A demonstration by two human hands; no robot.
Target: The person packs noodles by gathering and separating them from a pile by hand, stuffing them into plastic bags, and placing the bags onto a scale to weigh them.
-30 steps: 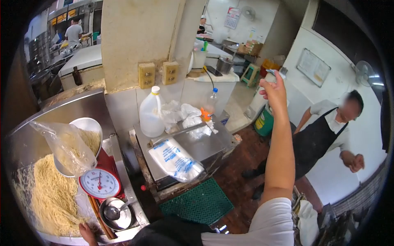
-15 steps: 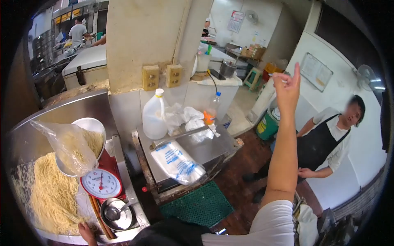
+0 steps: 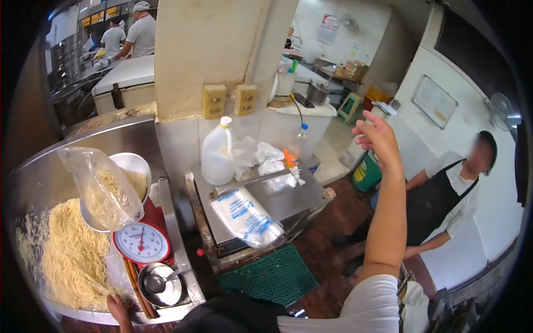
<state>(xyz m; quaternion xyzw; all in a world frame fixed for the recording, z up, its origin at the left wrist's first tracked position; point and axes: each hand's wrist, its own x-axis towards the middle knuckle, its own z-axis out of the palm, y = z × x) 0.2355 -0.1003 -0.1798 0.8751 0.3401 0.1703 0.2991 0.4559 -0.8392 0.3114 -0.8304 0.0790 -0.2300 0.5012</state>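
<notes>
My right hand (image 3: 378, 140) is raised at arm's length on the right, fingers apart and loosely bent, with nothing in it. Low on the left, my left hand (image 3: 117, 308) is at the near edge of a heap of pale noodles (image 3: 75, 252). Its fingers look curled closed, and what lies in them is hidden. Beside the heap stands a red dial scale (image 3: 141, 242), bearing a white bowl (image 3: 132, 161). A clear plastic bag of noodles (image 3: 111, 194) sits in the bowl, its top standing up. A metal bowl (image 3: 161, 297) with a ladle (image 3: 158, 282) is right of my left hand.
A steel-topped unit (image 3: 233, 230) holds a plastic jug (image 3: 218, 152), a pack of plastic bags (image 3: 244, 216) and a bottle (image 3: 298, 144). A person in a black apron (image 3: 438, 202) stands at right. Green matting (image 3: 272, 277) covers part of the floor. Other people work at back left.
My right hand has gone from a raised, pointing index finger to loosely bent fingers, tipping lower and leftward. My left hand stays by the noodles. The view has shifted slightly; another worker shows at back left.
</notes>
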